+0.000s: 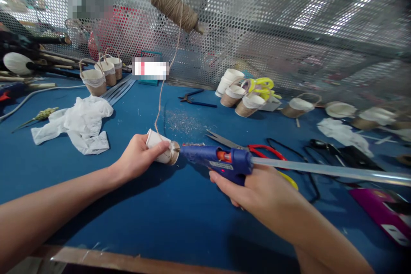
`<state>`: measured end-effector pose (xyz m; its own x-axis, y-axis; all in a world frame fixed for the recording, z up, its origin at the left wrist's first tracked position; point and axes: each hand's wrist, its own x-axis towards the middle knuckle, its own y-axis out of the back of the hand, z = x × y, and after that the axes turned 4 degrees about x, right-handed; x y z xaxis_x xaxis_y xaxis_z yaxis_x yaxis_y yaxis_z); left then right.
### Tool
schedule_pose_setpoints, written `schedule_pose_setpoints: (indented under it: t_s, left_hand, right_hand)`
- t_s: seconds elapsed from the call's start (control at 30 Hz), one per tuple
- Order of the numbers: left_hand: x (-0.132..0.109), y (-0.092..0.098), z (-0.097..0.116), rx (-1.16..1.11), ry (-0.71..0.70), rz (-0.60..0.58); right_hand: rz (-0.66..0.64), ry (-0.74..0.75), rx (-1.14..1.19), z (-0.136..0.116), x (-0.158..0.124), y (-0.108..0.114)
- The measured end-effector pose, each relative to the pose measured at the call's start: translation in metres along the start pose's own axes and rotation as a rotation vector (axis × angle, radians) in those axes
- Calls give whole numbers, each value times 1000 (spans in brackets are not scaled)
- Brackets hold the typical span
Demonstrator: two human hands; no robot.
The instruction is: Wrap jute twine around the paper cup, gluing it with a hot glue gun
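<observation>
My left hand (143, 154) is wrapped round a small white paper cup (157, 142), tilted on its side with its base toward the right. A strand of twine (162, 90) runs from the cup up to a spool of brown twine (173, 5) on a wooden rod. In my right hand (250, 186) is a blue glue gun (218, 160), with a long clear glue stick (321, 170) coming out of its back end. The nozzle points left at the cup's base, touching it or very close. A small red light glows on the gun.
Red-handled scissors (266, 150) lie behind the glue gun, and blue-handled pliers (199, 100) farther back. Twine-wrapped cups (93, 82) stand at the back left, more at the back right. White lace (78, 124) lies at left. A perforated metal screen (224, 17) rises behind the blue table (180, 231).
</observation>
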<state>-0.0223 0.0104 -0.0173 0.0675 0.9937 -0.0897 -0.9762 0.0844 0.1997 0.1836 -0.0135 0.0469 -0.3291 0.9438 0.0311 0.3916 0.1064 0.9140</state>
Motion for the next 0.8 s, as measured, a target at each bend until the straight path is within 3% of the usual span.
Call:
schedule_pose_setpoints:
  t_s: [0.33,0.67,0.8]
  left_hand:
    - [-1,-1,2,-6,3,-4]
    - [-1,-1,2,-44,30,-3]
    - [-1,-1,0,-62,45,-5]
  right_hand:
    - [90,127,-113,-1,-3,1]
    - [171,679,-547,14,-10,-3]
    - [192,685,-627,18,-13,-6]
